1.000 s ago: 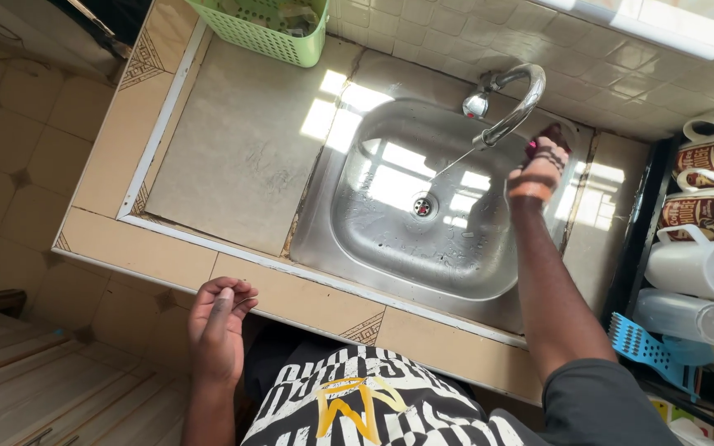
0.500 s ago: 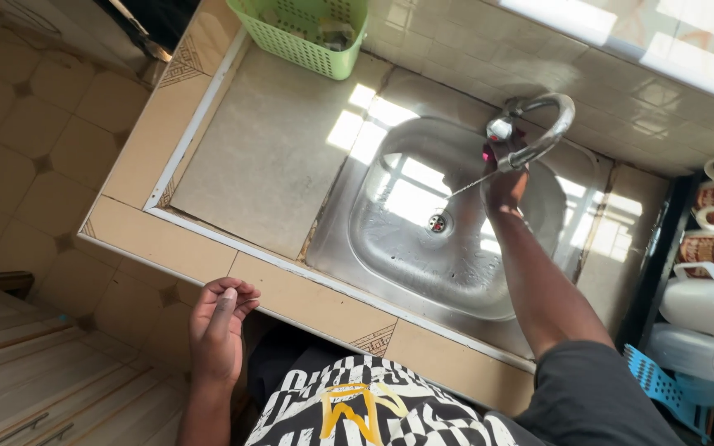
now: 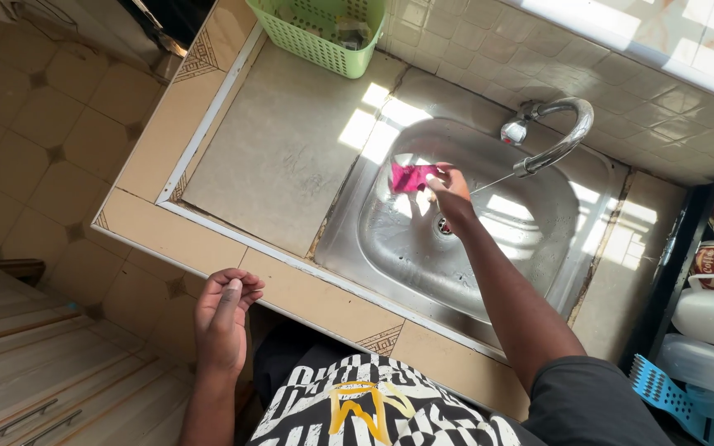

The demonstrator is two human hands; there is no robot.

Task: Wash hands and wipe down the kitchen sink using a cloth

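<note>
Our right hand [image 3: 449, 192] has come off the curved tap [image 3: 551, 136] and now hangs over the middle of the steel sink [image 3: 390, 248], fingers pinched on a small pink packet [image 3: 411, 176] held above the basin. A thin stream runs from the spout, so we judge the water is on. Our left hand [image 3: 223, 318] stays loosely curled and empty at the counter [image 3: 291, 289] edge.

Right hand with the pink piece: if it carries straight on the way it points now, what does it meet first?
The right hand points left over the sink, holding the pink piece. Likely the basin's left rim first, though height is unclear.
</note>
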